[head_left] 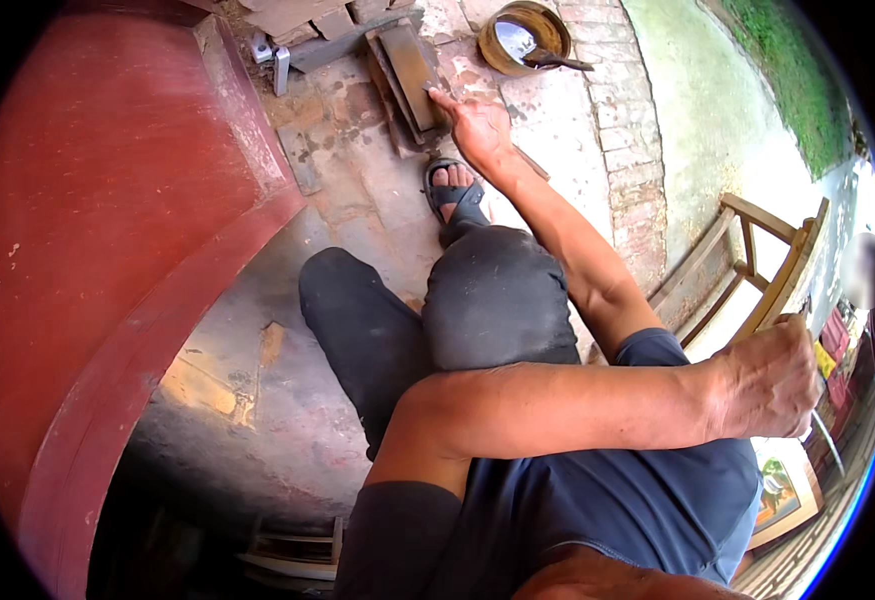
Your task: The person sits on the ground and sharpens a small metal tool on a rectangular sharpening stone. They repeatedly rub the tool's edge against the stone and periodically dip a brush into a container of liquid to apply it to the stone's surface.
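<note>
My right arm reaches forward past my knee, and my right hand point(481, 130) holds nothing. Its index finger is stretched out with the tip at the right edge of a long, flat brown block point(407, 72), which looks like a sharpening stone on a base. The other fingers are partly curled. My left arm crosses in front of my body to the right. There my left hand point(769, 378) is closed in a fist; what it holds, if anything, is hidden. Beyond my right hand stands a round brown pot point(497, 62) with liquid and a dark-handled tool point(559, 62) in it.
A large red panel point(107, 180) fills the left side. Stacked bricks point(302, 18) stand at the far end of the brick paving. To the right are a wooden chair point(765, 222) and a framed picture point(785, 495). My sandalled foot point(452, 185) is near the block.
</note>
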Available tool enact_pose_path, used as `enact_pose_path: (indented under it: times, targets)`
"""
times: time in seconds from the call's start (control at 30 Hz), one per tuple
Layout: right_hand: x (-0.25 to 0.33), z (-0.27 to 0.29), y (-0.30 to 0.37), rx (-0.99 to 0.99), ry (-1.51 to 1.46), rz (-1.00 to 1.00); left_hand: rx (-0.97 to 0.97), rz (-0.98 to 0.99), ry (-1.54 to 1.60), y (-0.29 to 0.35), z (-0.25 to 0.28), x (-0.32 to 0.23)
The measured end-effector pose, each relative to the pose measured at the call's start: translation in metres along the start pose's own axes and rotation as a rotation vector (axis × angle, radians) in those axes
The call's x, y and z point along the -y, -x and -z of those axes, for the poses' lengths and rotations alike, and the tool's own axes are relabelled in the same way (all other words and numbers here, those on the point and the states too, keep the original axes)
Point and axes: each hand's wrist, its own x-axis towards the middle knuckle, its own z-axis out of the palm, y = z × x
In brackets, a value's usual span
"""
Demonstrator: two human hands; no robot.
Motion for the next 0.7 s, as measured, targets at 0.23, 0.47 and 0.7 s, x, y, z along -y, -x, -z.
enact_pose_path:
  times: [0.23,0.47,0.7]
  targets:
    - [-0.007,0.011,0.03,0.109,0.013,-0.071,0.021,0.032,-0.016,-0.006,-0.007,0.003]
    - [0.003,-0.002,0.041,0.11,-0.022,-0.041,0.056,-0.01,-0.002,-0.001,-0.002,0.009]
    - [0.002,0.009,0.013,0.085,0.06,-0.05,0.002,0.008,0.055,0.001,-0.005,-0.003]
